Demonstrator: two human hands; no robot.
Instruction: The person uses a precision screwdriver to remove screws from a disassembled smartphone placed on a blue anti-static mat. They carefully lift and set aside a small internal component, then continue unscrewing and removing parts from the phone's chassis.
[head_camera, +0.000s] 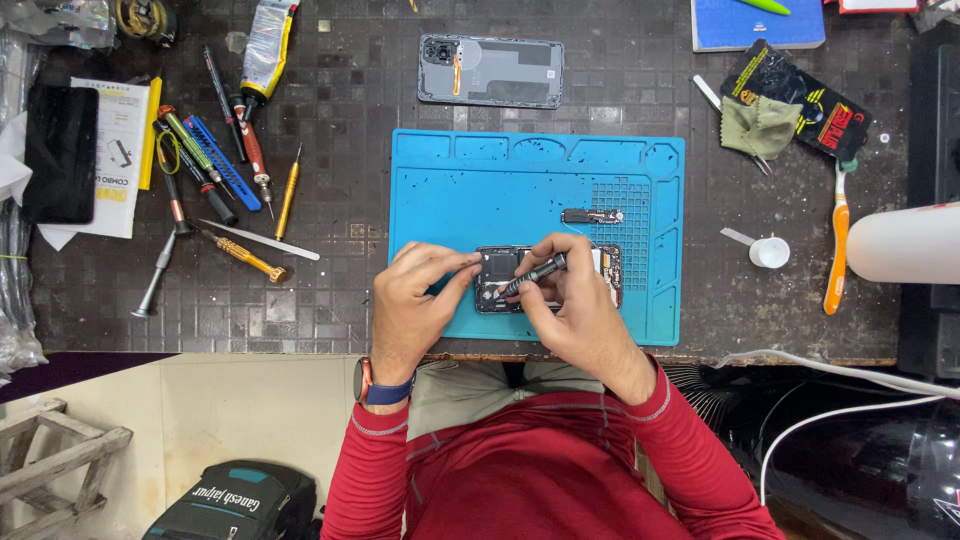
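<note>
On the blue repair mat (480, 175) atop a dark tiled workbench (340, 290), the left hand (412, 300) pinches the opened phone (500, 270); the right hand (575, 305) grips a screwdriver (535, 273) over it.

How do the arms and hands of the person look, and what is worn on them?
Both arms are covered by long red sleeves with thin grey seams, reaching to the wrists. The left hand and right hand are bare, without gloves. The left wrist wears a watch with a dark blue band and an orange edge.
</note>
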